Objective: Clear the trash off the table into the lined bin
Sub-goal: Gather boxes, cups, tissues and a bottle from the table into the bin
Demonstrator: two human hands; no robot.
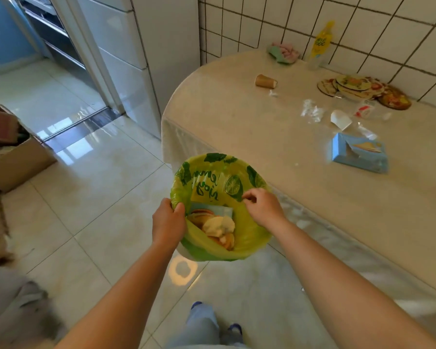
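Worktop: I see a beige worktop [275, 137] with a rounded end, set against a white tiled wall [363, 26]; the bin stands on the pale tiled floor [106, 187] just beside its near edge.
Writing: the yellow bottle [319, 45] at the wall carries a label I cannot read; the bin liner [247, 222] has green lettering, unclear to me.
Bin: a lined bin [219, 207], yellow-green bag printed with limes; inside lie food scraps and a blue packet.
Trash beyond the bin: a tipped paper cup [265, 81], crumpled clear wrappers [311, 110], a blue tissue box [360, 153].
Left hand [168, 222]: clamped on the liner at the bin's rim.
Right hand [262, 206]: fingers pinched on the liner's opposite edge.
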